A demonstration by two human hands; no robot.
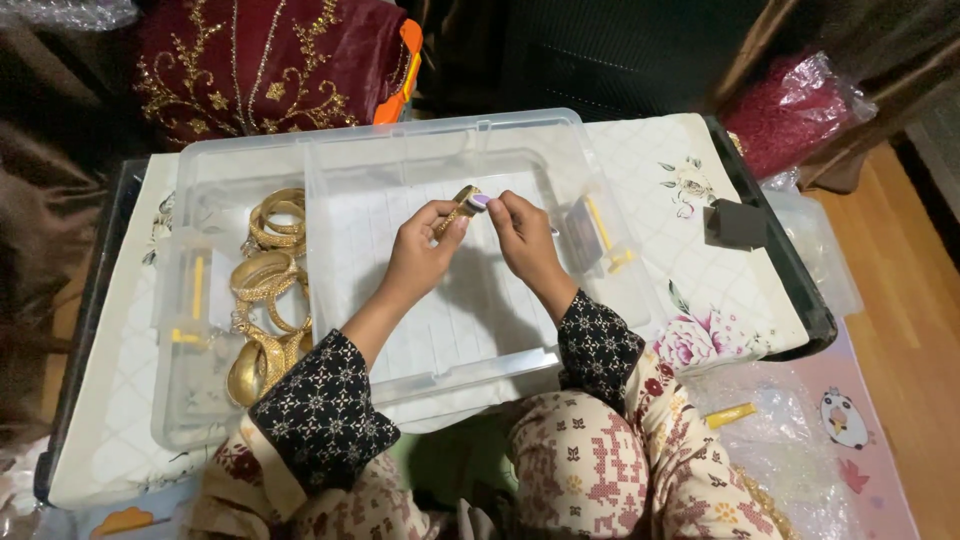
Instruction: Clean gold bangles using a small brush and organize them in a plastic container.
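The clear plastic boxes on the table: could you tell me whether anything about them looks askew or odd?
The clear lid lies crooked across the open box, covering only its right part, so the gold bangles show at the left. Both hands, left hand and right hand, hold a small gold piece above it.

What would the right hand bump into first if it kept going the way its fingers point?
The right hand points up and left at the small gold piece with a purple tip pinched between both hands; it touches it now. Beyond lies the left hand.
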